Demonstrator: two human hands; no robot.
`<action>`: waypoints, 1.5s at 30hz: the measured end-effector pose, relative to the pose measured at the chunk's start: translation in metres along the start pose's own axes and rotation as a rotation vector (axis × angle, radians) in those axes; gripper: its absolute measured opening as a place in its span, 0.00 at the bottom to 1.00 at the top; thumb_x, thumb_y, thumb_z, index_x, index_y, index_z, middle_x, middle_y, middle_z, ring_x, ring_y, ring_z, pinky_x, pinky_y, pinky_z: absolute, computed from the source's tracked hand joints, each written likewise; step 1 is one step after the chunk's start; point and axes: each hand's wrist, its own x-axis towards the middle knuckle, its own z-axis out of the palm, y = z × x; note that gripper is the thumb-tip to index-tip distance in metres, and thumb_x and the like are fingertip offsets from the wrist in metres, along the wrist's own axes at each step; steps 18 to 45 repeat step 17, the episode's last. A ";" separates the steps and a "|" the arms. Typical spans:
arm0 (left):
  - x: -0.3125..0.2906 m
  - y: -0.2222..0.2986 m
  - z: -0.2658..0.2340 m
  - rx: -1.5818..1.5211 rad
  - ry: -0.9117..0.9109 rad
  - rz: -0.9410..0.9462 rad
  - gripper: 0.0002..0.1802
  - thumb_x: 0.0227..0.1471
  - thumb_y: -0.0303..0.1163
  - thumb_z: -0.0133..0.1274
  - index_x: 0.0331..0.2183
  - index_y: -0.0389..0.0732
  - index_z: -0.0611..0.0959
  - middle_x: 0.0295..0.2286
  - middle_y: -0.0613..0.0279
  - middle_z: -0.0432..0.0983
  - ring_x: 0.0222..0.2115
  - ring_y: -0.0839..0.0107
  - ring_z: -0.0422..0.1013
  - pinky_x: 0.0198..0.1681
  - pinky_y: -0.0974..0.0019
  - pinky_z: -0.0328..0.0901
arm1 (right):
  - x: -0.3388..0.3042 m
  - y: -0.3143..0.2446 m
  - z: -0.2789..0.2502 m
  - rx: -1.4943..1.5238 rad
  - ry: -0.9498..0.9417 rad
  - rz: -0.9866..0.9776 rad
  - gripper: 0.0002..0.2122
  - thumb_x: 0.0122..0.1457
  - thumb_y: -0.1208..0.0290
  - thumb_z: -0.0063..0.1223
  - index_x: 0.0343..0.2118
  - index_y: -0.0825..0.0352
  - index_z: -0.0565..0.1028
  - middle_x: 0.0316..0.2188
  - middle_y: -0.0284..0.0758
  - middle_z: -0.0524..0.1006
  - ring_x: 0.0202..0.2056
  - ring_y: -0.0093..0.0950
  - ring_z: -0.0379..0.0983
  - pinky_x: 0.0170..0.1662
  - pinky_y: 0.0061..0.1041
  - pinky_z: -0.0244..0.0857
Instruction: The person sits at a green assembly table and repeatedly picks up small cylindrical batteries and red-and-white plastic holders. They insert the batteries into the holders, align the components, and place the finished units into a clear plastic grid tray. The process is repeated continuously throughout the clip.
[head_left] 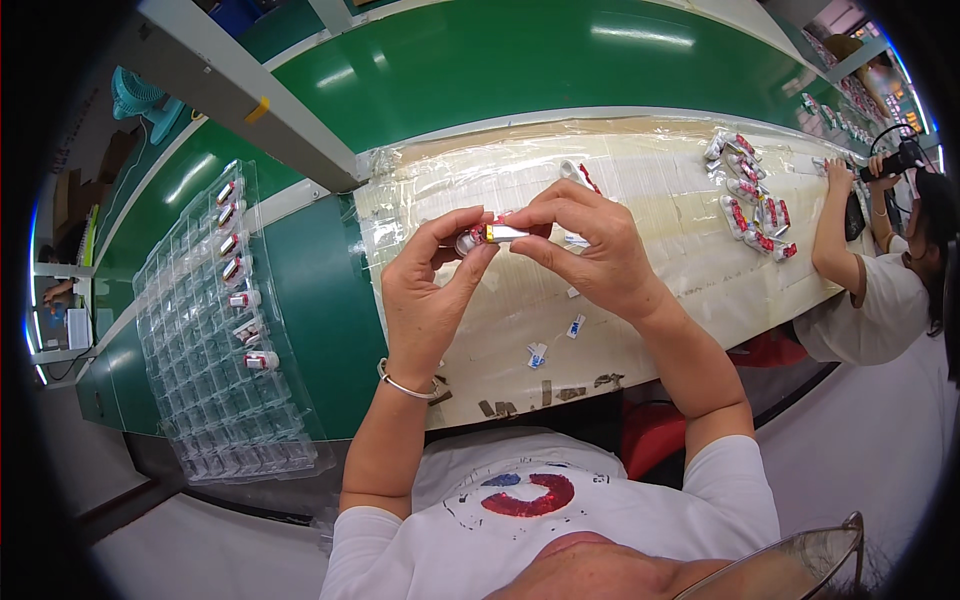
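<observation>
In front of my chest, both hands meet over the pale covered mat (480,330). My left hand (425,280) pinches a small red-and-white device (468,240) with a rounded, shiny end between thumb and fingers. My right hand (600,250) pinches a flat silver pouch battery (507,232) with a yellow edge, which lies against the device. Whether the two are joined I cannot tell; fingertips cover part of both. Just beyond my right hand lies another white-and-red device (571,172), partly hidden by the fingers.
To the left, a clear compartment tray (200,370) holds several red-and-white devices. More devices (750,190) lie loose on the right. Small white-and-blue tabs (537,355) sit nearer me. A metal post (240,90) rises at upper left. A co-worker (870,310) is at the right.
</observation>
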 end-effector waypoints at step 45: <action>0.007 0.001 0.003 0.381 0.028 0.423 0.21 0.44 0.16 0.63 0.42 0.40 0.82 0.40 0.58 0.81 0.33 0.69 0.76 0.36 0.70 0.71 | -0.001 0.006 -0.011 0.509 -0.137 0.460 0.07 0.55 0.76 0.63 0.37 0.68 0.81 0.33 0.32 0.78 0.35 0.19 0.74 0.40 0.18 0.69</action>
